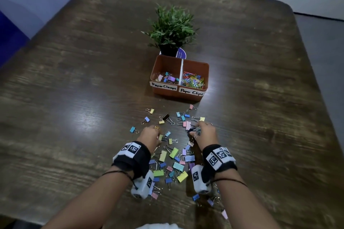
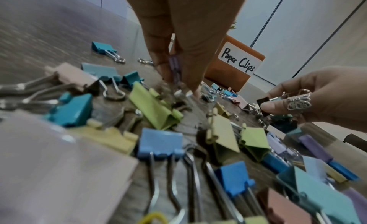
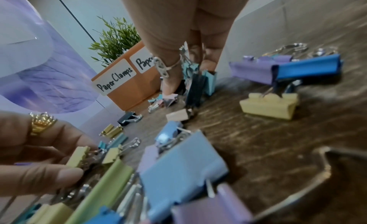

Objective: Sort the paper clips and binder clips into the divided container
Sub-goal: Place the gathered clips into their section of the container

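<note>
Both hands work low over the scattered binder clips (image 1: 174, 152) on the table (image 1: 74, 89), the left hand (image 1: 150, 135) pinching a lilac clip (image 2: 174, 65) and the right hand (image 1: 203, 133) bunching several in a closed grip (likely to save trips to the divided container (image 1: 179, 78)).

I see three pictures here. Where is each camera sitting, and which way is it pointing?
Head: worn on the head, looking forward and down at the table, container and scattered binder clips; both forearms and hands show.
Left wrist: low over the table, looking along the left hand, which pinches clips; the right hand shows too.
Right wrist: low, looking along the right hand, which grips clips; the left hand shows.
Shared: both wrist views show the container's "Paper Clips" side.
</note>
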### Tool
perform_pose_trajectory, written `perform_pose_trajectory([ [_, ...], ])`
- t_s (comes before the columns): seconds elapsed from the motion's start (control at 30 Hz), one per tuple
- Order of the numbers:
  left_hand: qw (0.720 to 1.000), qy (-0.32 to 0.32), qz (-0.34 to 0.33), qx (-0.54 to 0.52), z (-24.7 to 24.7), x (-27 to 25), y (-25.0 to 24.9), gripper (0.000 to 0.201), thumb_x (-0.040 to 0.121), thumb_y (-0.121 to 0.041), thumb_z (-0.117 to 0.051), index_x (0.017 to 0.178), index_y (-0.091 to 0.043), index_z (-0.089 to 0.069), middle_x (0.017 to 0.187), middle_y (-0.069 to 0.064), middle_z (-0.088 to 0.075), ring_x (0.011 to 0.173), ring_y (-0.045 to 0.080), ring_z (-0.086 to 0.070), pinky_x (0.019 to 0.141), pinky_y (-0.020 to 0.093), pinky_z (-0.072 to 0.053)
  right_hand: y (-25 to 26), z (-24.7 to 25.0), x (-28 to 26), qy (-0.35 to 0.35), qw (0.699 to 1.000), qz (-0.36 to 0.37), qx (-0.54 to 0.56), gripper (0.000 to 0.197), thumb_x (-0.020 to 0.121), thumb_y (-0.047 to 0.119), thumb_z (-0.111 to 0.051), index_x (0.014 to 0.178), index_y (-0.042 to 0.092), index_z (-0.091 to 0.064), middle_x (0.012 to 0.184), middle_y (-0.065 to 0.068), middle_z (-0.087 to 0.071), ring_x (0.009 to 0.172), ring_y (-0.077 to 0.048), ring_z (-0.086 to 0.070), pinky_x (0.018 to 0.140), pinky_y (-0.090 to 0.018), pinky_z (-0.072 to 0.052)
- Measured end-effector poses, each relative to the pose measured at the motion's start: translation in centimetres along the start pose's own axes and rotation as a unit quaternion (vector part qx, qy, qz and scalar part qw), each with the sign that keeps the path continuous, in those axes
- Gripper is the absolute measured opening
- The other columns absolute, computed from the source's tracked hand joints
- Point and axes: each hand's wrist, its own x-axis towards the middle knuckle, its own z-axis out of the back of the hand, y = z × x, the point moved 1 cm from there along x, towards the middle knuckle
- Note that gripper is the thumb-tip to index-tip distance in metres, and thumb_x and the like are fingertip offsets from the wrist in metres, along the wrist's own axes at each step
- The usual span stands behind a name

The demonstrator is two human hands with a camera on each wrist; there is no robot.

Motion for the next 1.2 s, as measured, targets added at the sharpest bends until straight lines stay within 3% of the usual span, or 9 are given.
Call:
perform_pose_trajectory([
  [0.13, 1.0, 0.005, 0.009, -0.014, 0.7, -0.2, -0.3, 0.036, 0.09, -0.018, -0.057, 0.126, -0.011, -0.053, 0.119, 0.009, -0.057, 0.104, 0.018, -0.057, 0.093, 0.026, -0.047, 0.2, 0.2, -0.4, -0.004, 0.999, 0.017, 0.029, 0.027, 0.086, 0.001, -0.057, 0.11, 0.014, -0.058, 0.111, -0.009, -0.059, 0.094, -0.015, -0.058, 0.087, -0.028, -0.049],
  [0.27, 0.998, -0.03, 0.0, -0.057, 1.3, -0.4, -0.3, 0.034, 0.09, -0.015, -0.058, 0.123, -0.007, -0.055, 0.11, 0.013, -0.062, 0.095, 0.02, -0.06, 0.09, 0.027, -0.048, 0.5, 0.5, -0.7, 0.0, 0.999, 0.024, 0.043, 0.015, 0.091, 0.01, -0.053, 0.105, 0.013, -0.059, 0.107, -0.01, -0.06, 0.093, -0.018, -0.058, 0.083, -0.028, -0.05],
  [0.4, 0.983, -0.103, -0.025, -0.149, 2.5, 0.2, -0.2, 0.03, 0.086, -0.012, -0.064, 0.115, -0.006, -0.06, 0.088, 0.005, -0.061, 0.066, 0.007, -0.052, 0.075, 0.018, -0.051, 1.1, 1.4, -0.6, 0.007, 0.996, 0.015, 0.087, 0.017, 0.091, 0.014, -0.055, 0.107, 0.012, -0.061, 0.111, -0.011, -0.062, 0.092, -0.016, -0.058, 0.08, -0.024, -0.047],
  [0.53, 0.965, -0.184, -0.055, -0.176, 6.7, 2.2, -0.7, 0.029, 0.083, -0.013, -0.068, 0.111, -0.009, -0.063, 0.1, 0.006, -0.065, 0.075, 0.006, -0.056, 0.073, 0.01, -0.045, 3.1, 3.1, 0.3, -0.016, 0.986, 0.032, 0.16, 0.026, 0.085, 0.017, -0.064, 0.11, 0.013, -0.061, 0.116, -0.008, -0.063, 0.109, -0.02, -0.059, 0.094, -0.035, -0.049],
  [0.7, 0.94, -0.285, -0.112, -0.153, 13.4, 6.0, -3.8, 0.03, 0.082, -0.015, -0.07, 0.111, -0.007, -0.065, 0.098, 0.007, -0.067, 0.081, 0.011, -0.059, 0.075, 0.008, -0.037, 7.0, 5.9, 3.0, -0.047, 0.98, 0.085, 0.173, 0.025, 0.087, 0.014, -0.062, 0.111, 0.017, -0.061, 0.118, -0.002, -0.056, 0.109, -0.016, -0.053, 0.09, -0.022, -0.043],
  [0.77, 0.948, -0.278, -0.086, -0.131, 14.7, 8.3, -4.7, 0.033, 0.083, -0.018, -0.069, 0.113, -0.005, -0.065, 0.102, 0.01, -0.068, 0.093, 0.018, -0.062, 0.078, 0.01, -0.036, 8.7, 6.3, 4.5, -0.052, 0.978, 0.104, 0.171, 0.023, 0.088, 0.011, -0.059, 0.11, 0.017, -0.06, 0.12, -0.003, -0.051, 0.108, -0.016, -0.05, 0.097, -0.029, -0.043],
  [0.9, 0.976, -0.198, -0.046, -0.082, 14.5, 10.9, -5.8, 0.037, 0.085, -0.024, -0.066, 0.112, 0.0, -0.063, 0.11, 0.016, -0.066, 0.106, 0.027, -0.06, 0.086, 0.027, -0.043, 11.5, 6.3, 7.6, -0.073, 0.978, 0.125, 0.152, 0.027, 0.088, 0.008, -0.058, 0.114, 0.016, -0.058, 0.118, -0.004, -0.052, 0.108, -0.016, -0.049, 0.091, -0.021, -0.037],
  [1.07, 0.948, -0.263, -0.129, -0.124, 14.0, 10.2, -3.9, 0.039, 0.088, 0.01, -0.051, 0.126, 0.0, -0.054, 0.127, 0.021, -0.049, 0.098, 0.015, -0.05, 0.083, -0.01, -0.025, 14.2, 5.9, 10.1, -0.11, 0.969, 0.142, 0.169, 0.033, 0.086, 0.002, -0.06, 0.116, 0.014, -0.056, 0.108, -0.006, -0.06, 0.094, -0.014, -0.054, 0.083, -0.02, -0.043],
  [1.2, 0.937, -0.315, -0.111, -0.1, 12.9, 9.0, 0.2, 0.031, 0.087, 0.006, -0.054, 0.116, -0.002, -0.063, 0.124, 0.012, -0.05, 0.108, 0.014, -0.039, 0.093, -0.004, -0.02, 14.8, 4.4, 11.2, -0.04, 0.983, 0.158, 0.081, 0.05, 0.085, 0.016, -0.064, 0.131, 0.021, -0.046, 0.122, -0.005, -0.055, 0.113, -0.019, -0.051, 0.095, -0.032, -0.044],
])
